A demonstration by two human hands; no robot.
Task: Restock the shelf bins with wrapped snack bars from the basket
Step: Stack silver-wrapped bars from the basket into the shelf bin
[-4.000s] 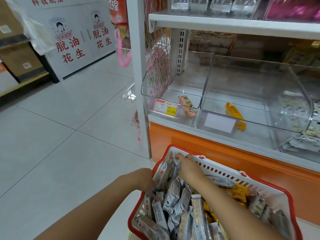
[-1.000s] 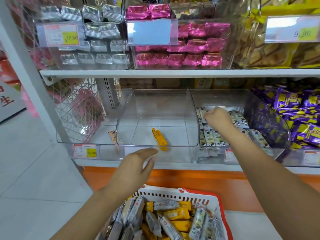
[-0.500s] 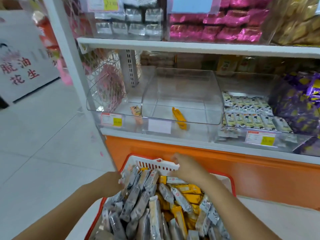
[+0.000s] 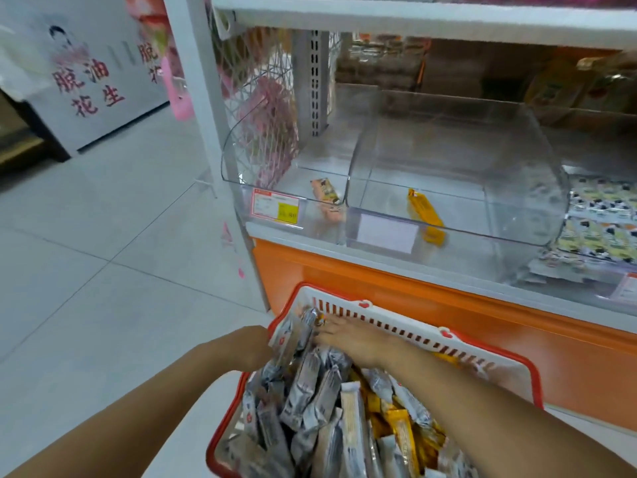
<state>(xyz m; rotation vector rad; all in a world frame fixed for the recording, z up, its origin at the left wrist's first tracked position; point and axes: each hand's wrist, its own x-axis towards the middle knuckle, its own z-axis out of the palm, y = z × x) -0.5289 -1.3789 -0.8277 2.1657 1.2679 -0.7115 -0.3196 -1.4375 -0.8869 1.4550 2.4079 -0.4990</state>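
A red-rimmed white basket point(image 4: 406, 327) sits low in front of me, heaped with silver and yellow wrapped snack bars point(image 4: 310, 384). My left hand point(image 4: 253, 346) grips a bunch of upright silver bars point(image 4: 291, 334) at the basket's far left corner, its fingers hidden behind them. From the other side my right hand point(image 4: 351, 339) closes on the same bunch. Above stand clear shelf bins: the left bin point(image 4: 241, 160) holds one orange bar point(image 4: 325, 196), the middle bin point(image 4: 517, 188) one yellow bar point(image 4: 424, 215).
A third bin at the right point(image 4: 603, 229) is packed with pale bars. The orange shelf base point(image 4: 413, 288) stands right behind the basket. A white upright post point(image 4: 203, 108) and wire mesh flank the left bin. Tiled floor point(image 4: 103, 270) lies to the left.
A second ago my right hand was in the right bin and my left hovered over the basket. Both have dropped into the basket's far left corner and closed on silver bars.
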